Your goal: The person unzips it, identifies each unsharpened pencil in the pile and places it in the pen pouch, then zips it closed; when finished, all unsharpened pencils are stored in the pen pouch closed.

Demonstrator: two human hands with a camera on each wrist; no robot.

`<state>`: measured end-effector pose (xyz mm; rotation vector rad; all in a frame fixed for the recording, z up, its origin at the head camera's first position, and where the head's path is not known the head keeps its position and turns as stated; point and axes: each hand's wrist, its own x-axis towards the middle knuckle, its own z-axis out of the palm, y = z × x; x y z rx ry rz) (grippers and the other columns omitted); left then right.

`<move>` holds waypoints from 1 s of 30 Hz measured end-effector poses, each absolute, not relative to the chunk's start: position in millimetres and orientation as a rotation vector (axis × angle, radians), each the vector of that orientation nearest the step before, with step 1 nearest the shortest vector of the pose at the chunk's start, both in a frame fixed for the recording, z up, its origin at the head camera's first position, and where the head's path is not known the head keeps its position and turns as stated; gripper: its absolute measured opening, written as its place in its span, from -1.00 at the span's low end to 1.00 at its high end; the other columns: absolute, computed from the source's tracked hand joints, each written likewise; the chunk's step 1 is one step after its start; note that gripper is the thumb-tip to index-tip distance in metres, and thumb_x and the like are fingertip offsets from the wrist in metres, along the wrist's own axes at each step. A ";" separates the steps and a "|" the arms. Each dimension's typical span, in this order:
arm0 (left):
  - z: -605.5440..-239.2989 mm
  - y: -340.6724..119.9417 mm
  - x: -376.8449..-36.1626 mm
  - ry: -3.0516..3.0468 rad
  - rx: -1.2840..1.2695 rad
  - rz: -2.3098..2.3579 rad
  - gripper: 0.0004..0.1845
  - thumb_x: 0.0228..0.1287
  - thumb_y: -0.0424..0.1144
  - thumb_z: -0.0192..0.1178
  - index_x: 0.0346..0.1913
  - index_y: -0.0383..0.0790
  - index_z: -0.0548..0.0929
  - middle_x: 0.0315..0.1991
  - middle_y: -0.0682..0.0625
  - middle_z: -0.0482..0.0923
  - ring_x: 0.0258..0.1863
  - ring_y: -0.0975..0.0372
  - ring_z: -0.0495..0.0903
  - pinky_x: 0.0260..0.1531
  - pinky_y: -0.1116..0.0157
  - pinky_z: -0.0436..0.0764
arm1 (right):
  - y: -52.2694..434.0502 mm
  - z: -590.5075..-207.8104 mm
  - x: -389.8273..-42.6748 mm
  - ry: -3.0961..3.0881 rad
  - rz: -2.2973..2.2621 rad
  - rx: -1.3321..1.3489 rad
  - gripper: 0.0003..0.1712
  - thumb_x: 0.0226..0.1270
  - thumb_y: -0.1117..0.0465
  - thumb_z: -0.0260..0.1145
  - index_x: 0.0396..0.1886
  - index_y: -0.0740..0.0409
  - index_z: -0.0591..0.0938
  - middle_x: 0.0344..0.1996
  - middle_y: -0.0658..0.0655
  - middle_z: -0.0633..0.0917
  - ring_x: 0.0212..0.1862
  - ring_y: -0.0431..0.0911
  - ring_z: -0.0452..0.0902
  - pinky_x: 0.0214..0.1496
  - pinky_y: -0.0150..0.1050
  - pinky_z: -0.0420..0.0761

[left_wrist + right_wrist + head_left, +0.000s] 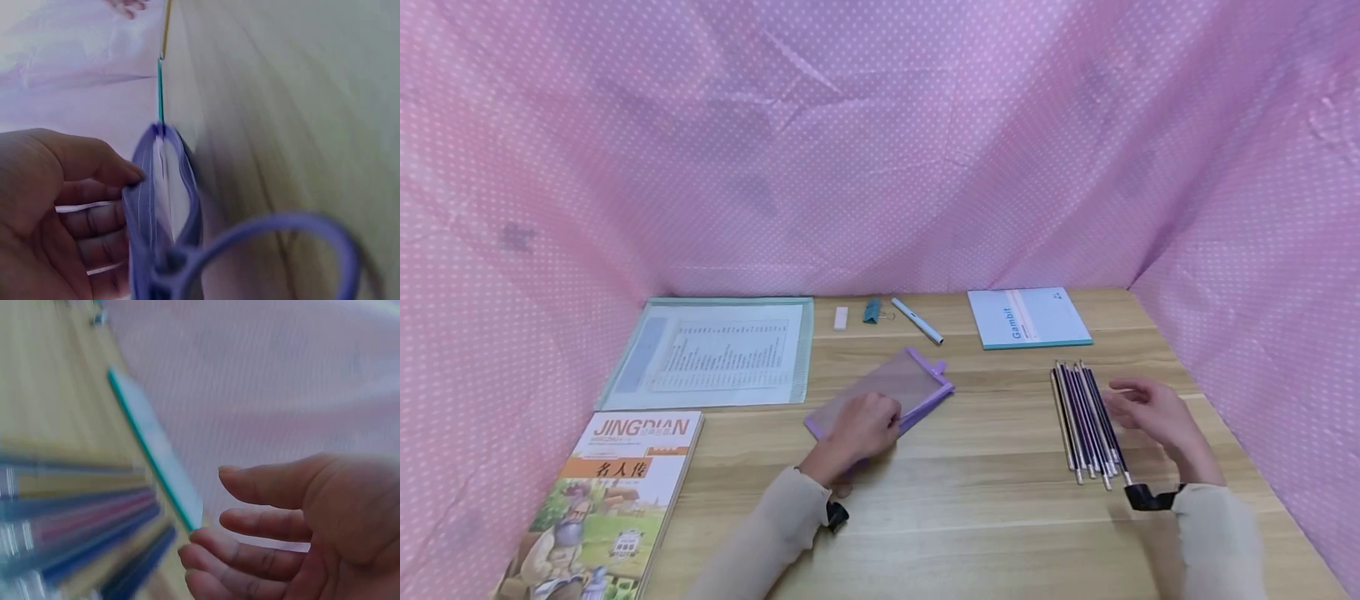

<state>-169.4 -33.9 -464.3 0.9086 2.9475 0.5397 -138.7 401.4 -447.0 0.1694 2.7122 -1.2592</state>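
My left hand (865, 425) pinches the edge of a purple-trimmed mesh zip pouch (872, 379) lying on the table. In the left wrist view, the thumb and fingers of that hand (56, 206) grip one side of the pouch (192, 200), whose mouth gapes, and a purple loop (350, 250) sticks out toward the camera. Just right of a row of dark pencils (1086, 417), my right hand (1157, 417) hovers with loosely bent fingers and nothing held. The right wrist view has the pencils (94, 519) blurred, apart from the right hand (294, 531).
A light blue notebook (1030, 317) lies beyond the pencils. Along the back are a white eraser (841, 318), a teal binder clip (871, 312) and a light blue pen (917, 321). To the left lie a document folder (715, 358) and a book (617, 500). Pink dotted cloth (887, 167) surrounds the table.
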 end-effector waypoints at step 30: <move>-462.8 -18.3 -159.3 2.969 0.244 1.001 -0.84 0.07 -0.37 0.27 -0.60 -0.18 0.57 -0.64 0.03 0.50 -0.66 0.28 0.40 -0.67 0.41 0.33 | 463.8 -477.0 -150.5 2.619 -1.132 0.240 -0.50 0.51 0.20 0.15 0.15 0.60 0.38 -0.43 -0.01 0.51 -0.46 -0.30 0.37 -0.41 -0.36 0.48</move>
